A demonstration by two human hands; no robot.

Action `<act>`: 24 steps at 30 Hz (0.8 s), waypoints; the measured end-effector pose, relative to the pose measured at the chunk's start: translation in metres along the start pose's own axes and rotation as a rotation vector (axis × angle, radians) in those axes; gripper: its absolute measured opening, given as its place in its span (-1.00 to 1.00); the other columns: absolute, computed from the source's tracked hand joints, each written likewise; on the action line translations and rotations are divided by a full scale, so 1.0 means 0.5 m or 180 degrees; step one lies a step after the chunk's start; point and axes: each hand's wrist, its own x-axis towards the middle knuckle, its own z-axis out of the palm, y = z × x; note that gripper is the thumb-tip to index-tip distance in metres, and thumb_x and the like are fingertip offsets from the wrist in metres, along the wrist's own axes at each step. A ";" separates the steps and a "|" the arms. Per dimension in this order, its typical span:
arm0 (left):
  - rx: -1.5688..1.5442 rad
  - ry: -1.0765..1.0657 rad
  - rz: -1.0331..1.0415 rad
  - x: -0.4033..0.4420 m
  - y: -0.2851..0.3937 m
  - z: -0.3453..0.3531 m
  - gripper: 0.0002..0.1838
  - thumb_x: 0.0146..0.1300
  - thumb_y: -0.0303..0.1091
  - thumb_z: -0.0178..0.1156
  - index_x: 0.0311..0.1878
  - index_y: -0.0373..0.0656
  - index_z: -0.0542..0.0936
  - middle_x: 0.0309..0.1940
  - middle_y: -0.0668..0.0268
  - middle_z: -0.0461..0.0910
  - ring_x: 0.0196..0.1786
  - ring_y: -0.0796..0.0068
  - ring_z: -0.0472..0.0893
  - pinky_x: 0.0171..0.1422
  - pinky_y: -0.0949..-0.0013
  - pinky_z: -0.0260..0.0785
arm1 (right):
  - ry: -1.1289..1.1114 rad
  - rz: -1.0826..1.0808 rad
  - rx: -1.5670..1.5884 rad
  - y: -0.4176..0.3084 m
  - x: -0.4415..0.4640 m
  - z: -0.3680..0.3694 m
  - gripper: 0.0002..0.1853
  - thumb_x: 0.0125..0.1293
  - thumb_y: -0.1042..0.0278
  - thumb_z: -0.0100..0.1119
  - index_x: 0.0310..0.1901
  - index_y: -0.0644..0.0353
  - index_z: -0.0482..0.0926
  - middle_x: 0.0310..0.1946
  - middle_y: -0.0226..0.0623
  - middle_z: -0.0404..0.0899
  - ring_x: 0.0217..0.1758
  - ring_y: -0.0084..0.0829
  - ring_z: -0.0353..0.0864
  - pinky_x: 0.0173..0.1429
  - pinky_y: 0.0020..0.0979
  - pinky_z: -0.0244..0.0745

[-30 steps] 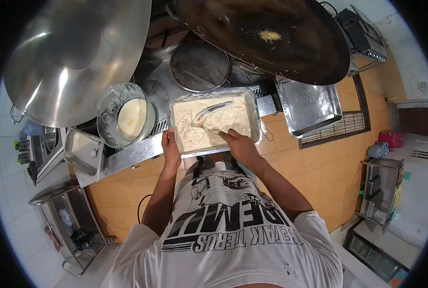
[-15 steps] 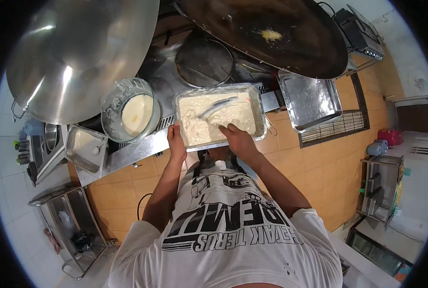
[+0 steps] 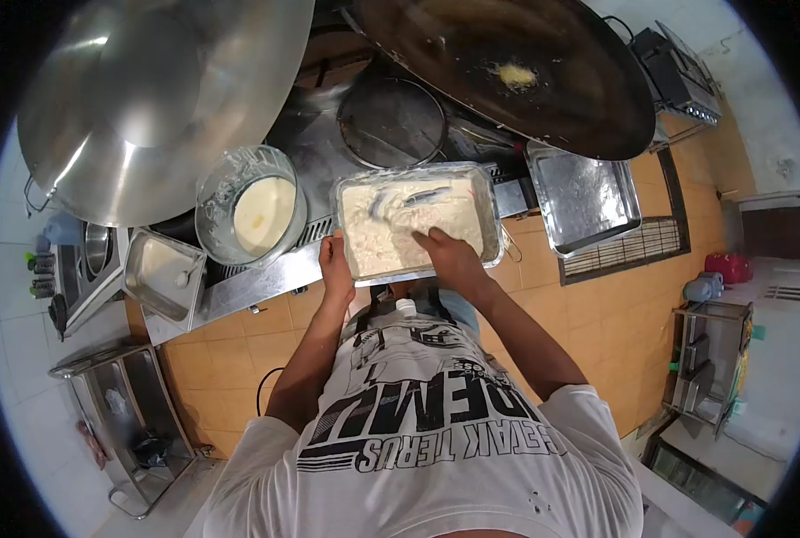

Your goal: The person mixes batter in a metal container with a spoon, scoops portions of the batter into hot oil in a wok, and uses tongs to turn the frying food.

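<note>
A rectangular metal tray (image 3: pixel 339 215) full of thick, lumpy cream-coloured batter (image 3: pixel 377 247) is in front of my body, at the stove's front edge. My left hand (image 3: pixel 335 264) is closed on the tray's near left side, thumb upward. Over the near right part of the batter, my right hand (image 3: pixel 452 257) is closed with its fingertips at the surface; what it holds, if anything, I cannot make out. Grey streaks (image 3: pixel 428 195) show in the batter beyond those fingers, too blurred to tell whether they are a utensil or bare metal.
To the left stand a glass bowl (image 3: pixel 299 215) of pale liquid and a small metal pan (image 3: pixel 191 300) with a ladle. A dark wok (image 3: pixel 579 99) with a yellow bit of food and a large steel lid-like dome (image 3: pixel 140 90) loom beyond. An oily metal tray (image 3: pixel 588 202) sits right.
My right hand has shifted slightly within the tray, and the grey streak has split into two marks, one farther left. My left hand keeps its hold on the tray.
</note>
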 end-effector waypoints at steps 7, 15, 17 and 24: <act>0.0070 -0.0054 0.0071 0.013 -0.012 -0.009 -0.71 0.39 -0.22 -0.01 -0.47 -0.07 0.30 -0.56 0.53 0.28 -0.46 0.74 0.21 -0.36 0.56 0.13 | 0.0448 0.0688 -0.0137 0.080 -0.099 -0.067 -0.55 0.08 0.53 0.04 0.08 0.10 0.44 -0.26 -0.17 0.48 -0.34 -0.15 0.60 -0.31 -0.29 0.56; 0.0100 -0.0103 0.0008 0.012 -0.011 -0.014 -0.74 0.38 -0.21 0.01 -0.42 -0.08 0.36 -0.49 0.48 0.38 -0.41 0.69 0.33 -0.29 0.52 0.25 | 0.0230 0.0591 0.0466 0.026 -0.100 0.014 -0.56 0.11 0.57 -0.04 0.08 0.19 0.42 -0.18 -0.06 0.48 -0.26 -0.04 0.57 -0.20 -0.17 0.53; 0.0128 -0.0169 -0.0012 0.016 -0.014 -0.019 -0.75 0.37 -0.20 0.00 -0.40 -0.09 0.37 -0.47 0.46 0.41 -0.39 0.67 0.37 -0.26 0.51 0.29 | 0.0325 0.0436 0.0451 0.027 -0.101 -0.007 -0.57 0.11 0.57 -0.05 0.08 0.18 0.43 -0.19 -0.07 0.48 -0.27 -0.05 0.57 -0.21 -0.17 0.52; 0.0184 -0.0234 0.0059 0.022 -0.017 -0.024 -0.76 0.38 -0.20 0.00 -0.39 -0.09 0.38 -0.47 0.45 0.41 -0.39 0.67 0.37 -0.25 0.51 0.29 | 0.0913 0.0908 0.0099 0.083 -0.046 -0.024 -0.59 0.13 0.57 -0.08 0.05 0.11 0.47 -0.25 -0.12 0.49 -0.33 -0.08 0.58 -0.28 -0.21 0.53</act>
